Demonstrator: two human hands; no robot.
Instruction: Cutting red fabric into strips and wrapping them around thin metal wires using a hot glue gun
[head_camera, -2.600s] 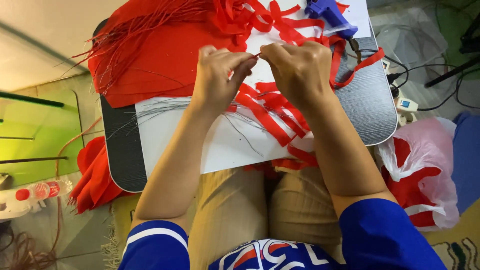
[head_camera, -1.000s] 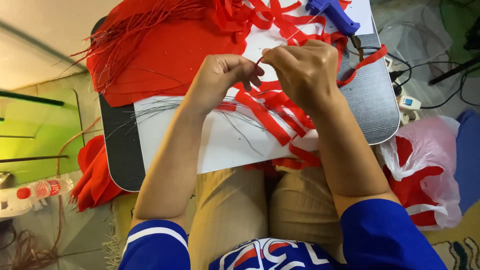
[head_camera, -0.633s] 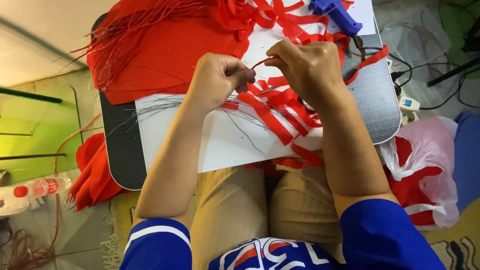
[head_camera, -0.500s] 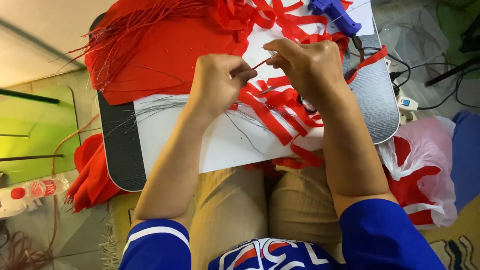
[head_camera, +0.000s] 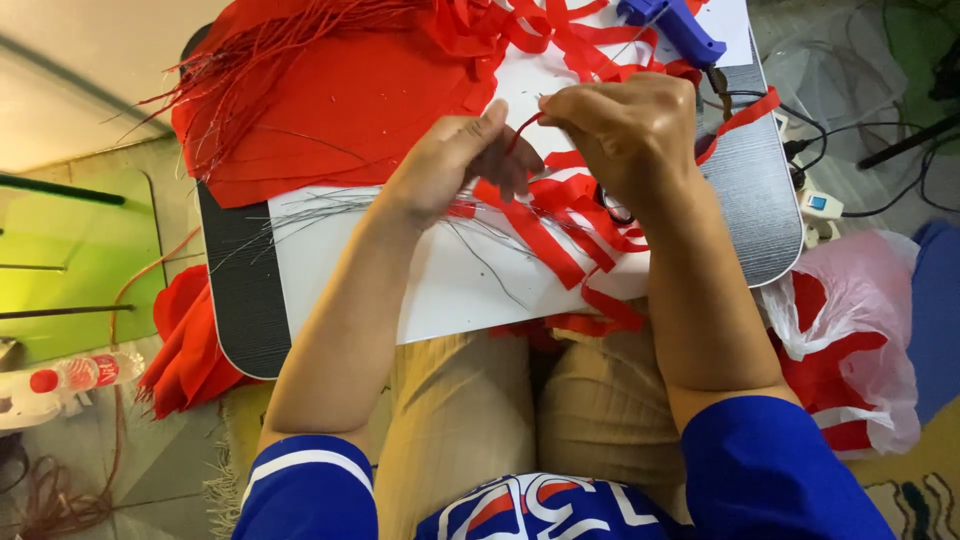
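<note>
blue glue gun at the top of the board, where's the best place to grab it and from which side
Probably the blue glue gun by its thick body, coming from the right hand side. It lies flat and slanted on the white sheet; its upper end is cut off by the frame, and red strips crowd its left.

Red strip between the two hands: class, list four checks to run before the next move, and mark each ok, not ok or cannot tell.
1. Left hand pinches the red strip: ok.
2. Right hand grips its other end: ok.
3. Thin wire inside the strip: cannot tell.
4. Blue glue gun lies apart from both hands: ok.
5. White board rests level on the lap: ok.
</note>
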